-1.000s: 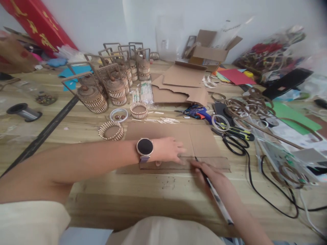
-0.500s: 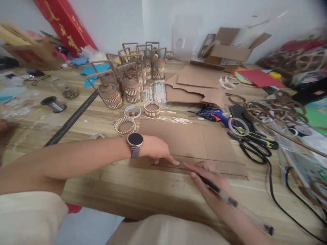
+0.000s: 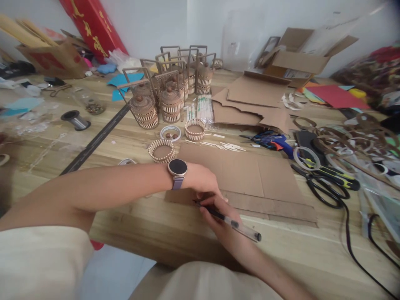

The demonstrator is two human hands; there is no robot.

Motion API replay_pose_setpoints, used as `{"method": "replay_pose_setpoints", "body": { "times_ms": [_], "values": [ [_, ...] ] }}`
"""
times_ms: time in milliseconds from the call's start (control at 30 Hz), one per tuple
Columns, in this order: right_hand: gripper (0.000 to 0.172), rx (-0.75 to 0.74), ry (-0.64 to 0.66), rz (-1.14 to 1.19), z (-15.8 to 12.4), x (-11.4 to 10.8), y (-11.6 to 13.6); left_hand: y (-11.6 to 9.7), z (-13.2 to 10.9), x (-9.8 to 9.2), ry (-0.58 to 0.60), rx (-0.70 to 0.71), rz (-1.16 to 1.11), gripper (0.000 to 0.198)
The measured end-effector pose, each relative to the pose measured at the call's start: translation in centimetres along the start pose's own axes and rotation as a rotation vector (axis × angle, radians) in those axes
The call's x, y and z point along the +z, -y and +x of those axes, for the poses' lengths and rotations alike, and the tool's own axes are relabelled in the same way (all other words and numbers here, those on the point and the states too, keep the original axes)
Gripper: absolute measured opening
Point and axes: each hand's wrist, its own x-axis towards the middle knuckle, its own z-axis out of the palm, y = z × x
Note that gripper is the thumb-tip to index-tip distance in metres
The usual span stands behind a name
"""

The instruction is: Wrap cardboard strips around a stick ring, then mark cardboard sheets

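Flat brown cardboard strip [image 3: 275,208] atop larger tan cardboard sheet [image 3: 239,171] on wooden bench [image 3: 140,237]; prob. light, stiffish, creasable, best held at long edges. R hand [image 3: 223,218]: fingers pinching black-and-clear pen [image 3: 233,224]; L hand [image 3: 203,180]: fingers mostly hidden, can't tell if spread.

Your light's soft and pretty even, with a dim shadow on the near side of the counter [image 3: 175,233]. Your frame edges look stretched, and the far-right heap [image 3: 371,68] is smeary.

Pen [image 3: 230,221] — in right grip [image 3: 222,227], cardboard [image 3: 239,171] beneath
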Motion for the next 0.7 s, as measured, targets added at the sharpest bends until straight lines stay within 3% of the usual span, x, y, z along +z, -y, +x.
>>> {"method": "replay_pose_setpoints", "body": {
  "times_ms": [100, 367, 567, 700],
  "values": [
    [0.007, -0.003, 0.012, -0.013, -0.1, 0.2, -0.2, 0.0, -0.1, -0.2, 0.081, 0.005, -0.070, 0.046],
    [0.008, -0.036, 0.021, -0.064, 0.2, 0.7, -0.3, -0.3, 0.3, -0.3, 0.147, -0.034, -0.054, 0.050],
    [0.008, -0.037, -0.010, -0.078, 0.3, 0.3, -0.3, -0.9, -0.2, -0.9, 0.193, 0.072, 0.173, 0.022],
    [0.010, -0.008, -0.036, -0.132, -0.5, -1.6, -0.5, -1.0, -0.4, -1.3, 0.208, 0.120, 0.218, 0.061]
  ]
}}
